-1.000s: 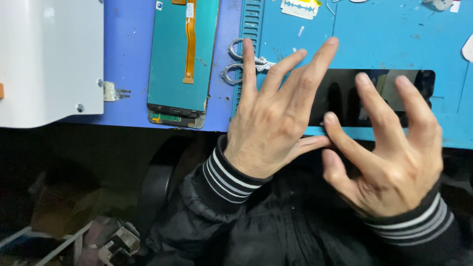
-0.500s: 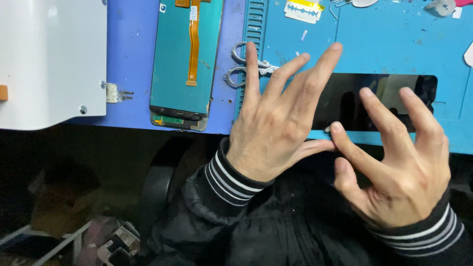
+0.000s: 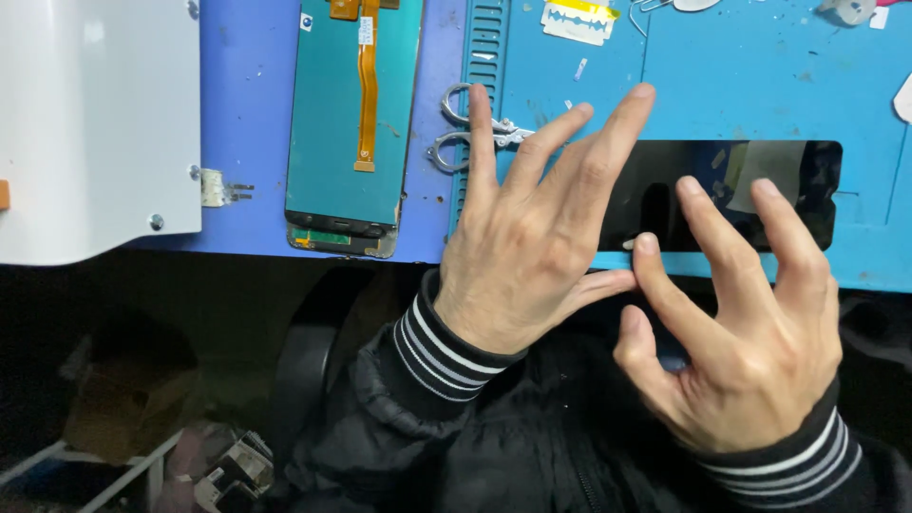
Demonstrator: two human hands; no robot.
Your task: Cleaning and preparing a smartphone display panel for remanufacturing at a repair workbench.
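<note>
Blue surface (image 3: 741, 90), work mat on its right part. Black glass panel (image 3: 788, 190) lies flat along the near edge of the surface, long side parallel to that edge, its left part hidden under the left hand. Scissors (image 3: 465, 128) rest just beyond the left hand's fingers, near the mat's ribbed left strip; the index fingertip lies close to the handles. A razor blade (image 3: 578, 19) sits at the far edge, well apart from the panel. Teal screen module (image 3: 353, 123) with an orange ribbon lies face down to the left of the mat, its bottom end reaching the near edge. White machine housing (image 3: 95, 123) takes the left end of the surface. Nothing lies between the hands and the panel. Left hand (image 3: 532, 247): fingers spread wide and flat, palm down, pressing on the left part of the panel, thumb along its near edge; no closed grip. Right hand (image 3: 750, 323): open too, fingers splayed and slightly bent, tips over the panel's near edge at its middle; whether they touch cannot be told. Thumb hangs off the near edge of the surface. Striped cuffs on both dark sleeves.
</note>
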